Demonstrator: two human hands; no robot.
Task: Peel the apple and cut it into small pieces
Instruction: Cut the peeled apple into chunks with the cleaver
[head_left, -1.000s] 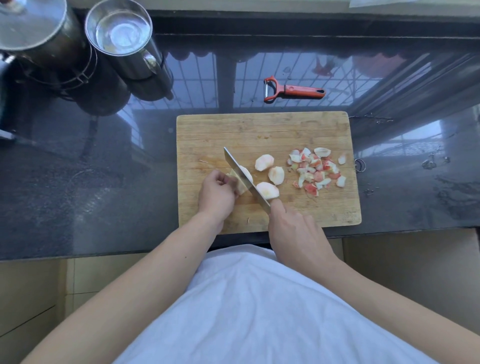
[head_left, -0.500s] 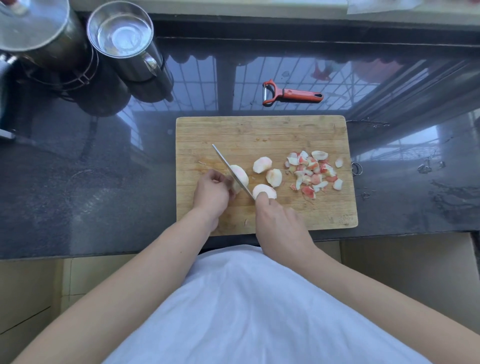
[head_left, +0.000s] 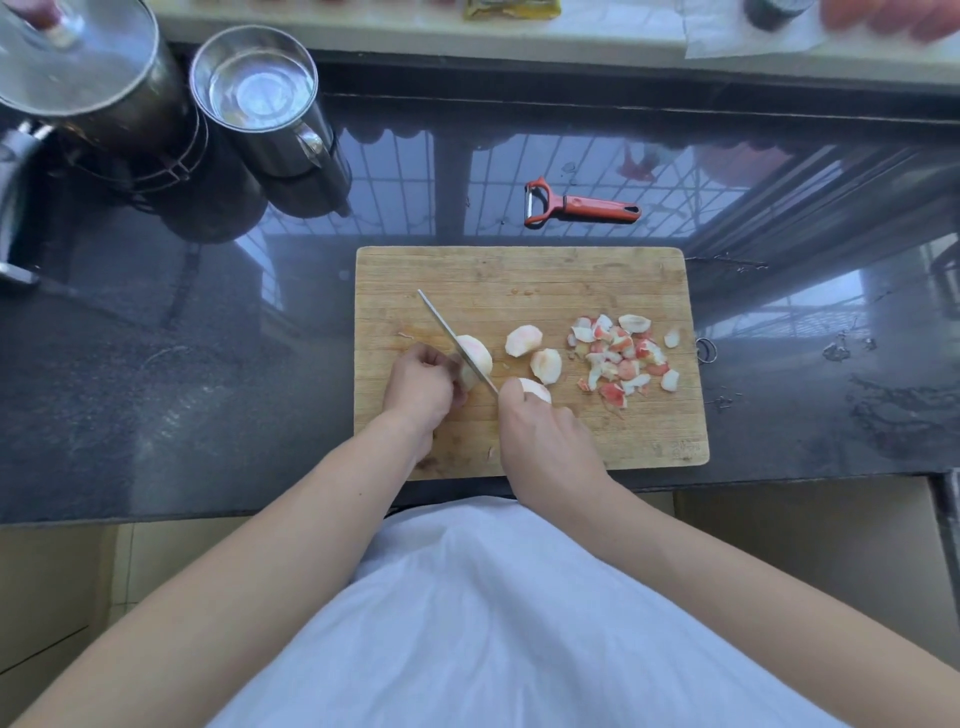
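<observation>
Knife (head_left: 451, 335) sliced an apple piece (head_left: 477, 358) on the board (head_left: 519, 275).
Left hand (head_left: 422, 389) fingers curled, pinching the piece; right hand (head_left: 545, 441) fingers wrapped around the knife handle. Three wedges (head_left: 523, 340) lay right of the fingers, peels (head_left: 621, 358) beyond.

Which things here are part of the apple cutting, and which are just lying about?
In use: knife, apple piece being cut, loose apple pieces, cutting board, left hand, right hand.
Lying about: peeler, peel scraps, steel mug, lidded pot.
</observation>
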